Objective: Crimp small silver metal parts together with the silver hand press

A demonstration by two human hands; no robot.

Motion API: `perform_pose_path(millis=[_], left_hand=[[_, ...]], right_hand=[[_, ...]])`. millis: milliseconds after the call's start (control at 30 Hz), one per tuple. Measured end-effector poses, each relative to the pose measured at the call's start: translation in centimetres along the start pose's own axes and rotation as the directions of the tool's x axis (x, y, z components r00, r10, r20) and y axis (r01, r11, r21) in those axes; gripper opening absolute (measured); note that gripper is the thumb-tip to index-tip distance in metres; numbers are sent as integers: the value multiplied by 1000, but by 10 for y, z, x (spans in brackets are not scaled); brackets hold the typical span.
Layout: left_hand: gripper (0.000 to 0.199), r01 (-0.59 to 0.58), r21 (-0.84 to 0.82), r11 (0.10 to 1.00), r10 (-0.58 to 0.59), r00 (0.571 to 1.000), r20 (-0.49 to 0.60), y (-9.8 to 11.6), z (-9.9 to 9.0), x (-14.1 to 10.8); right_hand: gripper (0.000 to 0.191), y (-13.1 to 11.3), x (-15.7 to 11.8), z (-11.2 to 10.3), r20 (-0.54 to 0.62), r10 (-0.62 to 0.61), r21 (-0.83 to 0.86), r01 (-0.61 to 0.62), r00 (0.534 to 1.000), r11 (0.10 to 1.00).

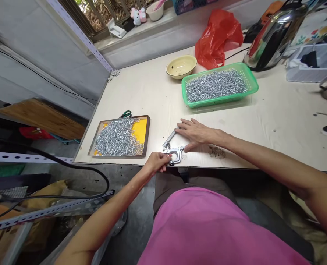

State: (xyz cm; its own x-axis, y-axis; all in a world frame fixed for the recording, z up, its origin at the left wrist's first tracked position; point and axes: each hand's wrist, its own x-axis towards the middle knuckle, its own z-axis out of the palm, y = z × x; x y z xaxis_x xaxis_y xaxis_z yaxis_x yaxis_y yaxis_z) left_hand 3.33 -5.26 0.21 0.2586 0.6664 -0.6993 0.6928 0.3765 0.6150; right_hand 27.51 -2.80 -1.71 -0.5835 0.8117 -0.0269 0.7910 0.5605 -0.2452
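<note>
A small silver hand press (pixel 177 151) with a raised lever (pixel 169 137) and a spring sits at the table's front edge. My right hand (pixel 193 132) grips it from the right, long fingers laid over the lever's upper end and thumb at the lower frame. My left hand (pixel 159 162) is closed in a pinch at the press's near side, beside a small red part; whatever lies between its fingertips is hidden. Left of the press, a shallow tray (pixel 147 136) with a yellow bottom holds a heap of small silver springs or spiral parts (pixel 116 138).
A green basket (pixel 220 102) of similar silver pieces stands farther back, near a cream bowl (pixel 181 67) and a red plastic bag (pixel 217 40). Green-handled scissors (pixel 126 114) lie behind the tray. A kettle (pixel 275 36) and a grey bin (pixel 301 75) occupy the back right.
</note>
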Motion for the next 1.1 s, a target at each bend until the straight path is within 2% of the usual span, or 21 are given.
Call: perform_pose_path(millis=[200, 400, 467, 533, 567, 633, 667, 733, 800, 867, 1000, 1100], left_hand=[[21, 13, -22, 1000, -13, 1000, -17, 0, 1, -1], [28, 11, -42, 999, -13, 999, -52, -6, 3, -2], [29, -4, 11, 1000, 5, 997, -82, -6, 3, -6], [28, -84, 161, 983, 115, 975, -191, -5, 3, -11], [27, -151, 263, 953, 219, 942, -254, -4, 4, -14], [21, -286, 471, 835, 461, 830, -314, 1, 7, -16], [18, -336, 561, 757, 561, 775, -292, 5, 10, -15], [24, -397, 695, 599, 680, 711, -179, 13, 15, -9], [42, -430, 772, 468, 723, 689, -54, 20, 21, 2], [52, -453, 803, 388, 727, 686, 36, 27, 24, 13], [54, -439, 843, 312, 691, 713, 116, 37, 24, 25], [66, -392, 878, 274, 670, 733, 118, 44, 21, 28]], right_hand=[[79, -4, 2, -5, 8, 26, -17, -26, 1000, 1000], [64, -12, -4, -7, 12, 54, -50, -53, 998, 997], [57, -14, -7, -6, 11, 57, -45, -57, 998, 997], [50, -16, -10, -5, 3, 55, -34, -55, 998, 998], [46, -17, -12, -4, -3, 55, -28, -55, 999, 998], [42, -20, -15, -4, -18, 61, -18, -61, 998, 998], [41, -22, -16, -4, -22, 66, -17, -67, 998, 998], [41, -25, -17, -3, -24, 71, -19, -72, 997, 997], [43, -27, -18, -2, -28, 74, -16, -74, 997, 997], [49, -27, -19, 1, -37, 75, -3, -75, 997, 997], [67, -23, -25, -1, -6, 131, -27, -132, 991, 991], [62, -25, -29, -12, 46, 184, -77, -180, 982, 981]])
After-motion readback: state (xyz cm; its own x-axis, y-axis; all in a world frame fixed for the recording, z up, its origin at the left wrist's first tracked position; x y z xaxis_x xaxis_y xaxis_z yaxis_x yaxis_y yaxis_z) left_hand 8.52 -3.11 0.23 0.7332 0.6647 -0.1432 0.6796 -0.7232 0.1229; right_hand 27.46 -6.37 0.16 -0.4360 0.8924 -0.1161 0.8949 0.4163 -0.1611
